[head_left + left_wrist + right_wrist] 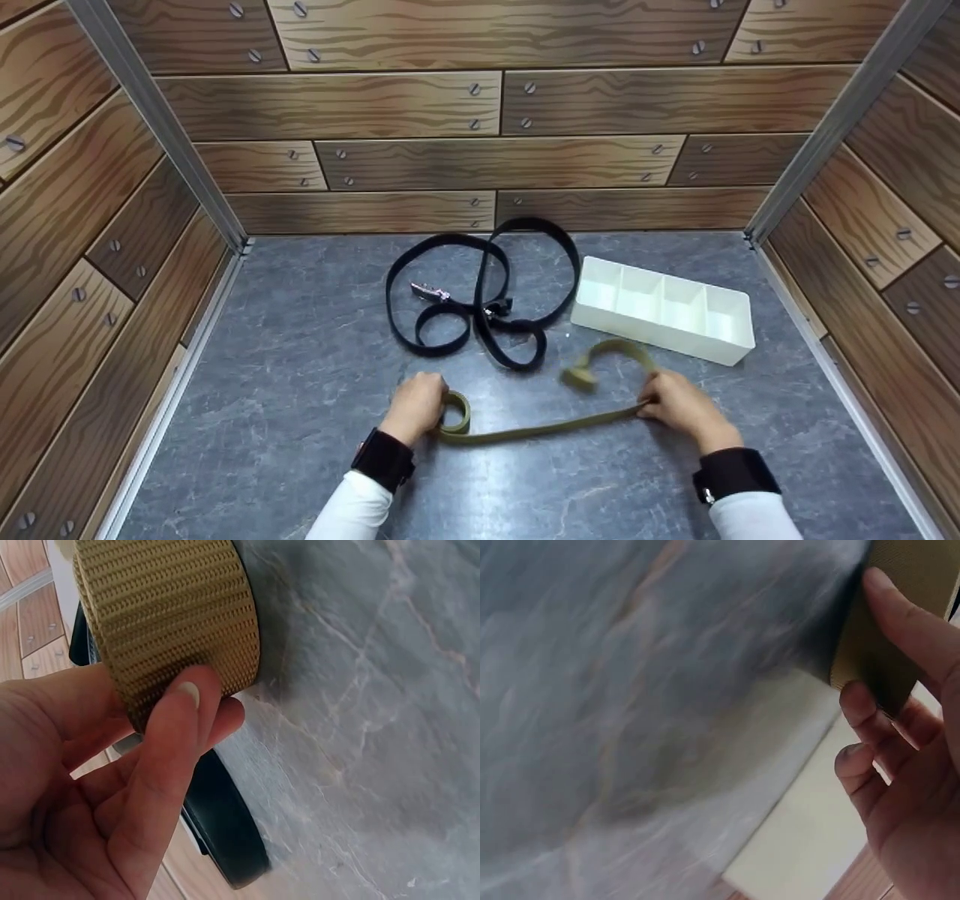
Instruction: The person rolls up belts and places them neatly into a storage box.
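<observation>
A khaki woven webbing belt [540,430] stretches between the two hands in the head view. One end is wound into a small coil [172,607], which the left hand [415,406] pinches between thumb and fingers. The right hand [681,405] pinches the strap farther along, with the thumb on its face in the right wrist view. Past that hand, the loose end [619,346] curves back to the left and its blurred tip hangs near the tabletop. Exactly what the tip carries is too blurred to tell.
Behind the hands lie looped black belts [390,292] with metal buckle parts [430,292]. At the right stands a white tray [664,339] with several compartments. The grey marbled tabletop [300,360] is enclosed by wood-patterned walls [405,105] at the back and sides.
</observation>
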Available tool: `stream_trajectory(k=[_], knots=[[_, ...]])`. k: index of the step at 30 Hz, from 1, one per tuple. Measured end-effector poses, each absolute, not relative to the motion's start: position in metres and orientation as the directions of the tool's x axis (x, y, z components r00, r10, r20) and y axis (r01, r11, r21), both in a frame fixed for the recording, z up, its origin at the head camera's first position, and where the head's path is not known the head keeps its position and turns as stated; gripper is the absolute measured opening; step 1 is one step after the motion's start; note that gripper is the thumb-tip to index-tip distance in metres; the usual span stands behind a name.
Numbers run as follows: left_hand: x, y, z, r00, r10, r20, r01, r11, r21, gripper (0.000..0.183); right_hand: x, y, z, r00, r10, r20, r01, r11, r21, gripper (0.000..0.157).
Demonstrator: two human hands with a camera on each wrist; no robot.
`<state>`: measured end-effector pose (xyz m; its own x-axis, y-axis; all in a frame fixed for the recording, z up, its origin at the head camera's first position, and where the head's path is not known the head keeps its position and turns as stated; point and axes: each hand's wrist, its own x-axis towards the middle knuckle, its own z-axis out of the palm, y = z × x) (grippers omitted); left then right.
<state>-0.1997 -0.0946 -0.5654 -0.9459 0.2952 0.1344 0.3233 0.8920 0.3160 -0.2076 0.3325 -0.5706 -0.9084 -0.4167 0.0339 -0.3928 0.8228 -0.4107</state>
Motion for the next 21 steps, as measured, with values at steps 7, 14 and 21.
stream_trajectory(k=[7, 14, 21], knots=[[-0.206, -0.093, -0.567, -0.955, 0.27, 0.122, 0.296, 0.894, 0.335, 0.022, -0.211, 0.338, -0.576, -0.939, -0.342, 0.036, -0.326, 0.849, -0.417, 0.012], [-0.21, -0.085, -0.567, -0.965, 0.229, 0.127, 0.261, 0.889, 0.376, 0.02, -0.195, 0.297, -0.554, -0.941, -0.333, -0.054, -0.306, 0.91, -0.28, 0.06], [-0.213, -0.074, -0.571, -0.982, 0.1, 0.16, 0.163, 0.873, 0.46, 0.016, -0.164, 0.203, -0.533, -0.877, -0.46, -0.138, -0.386, 0.845, -0.37, 0.067]])
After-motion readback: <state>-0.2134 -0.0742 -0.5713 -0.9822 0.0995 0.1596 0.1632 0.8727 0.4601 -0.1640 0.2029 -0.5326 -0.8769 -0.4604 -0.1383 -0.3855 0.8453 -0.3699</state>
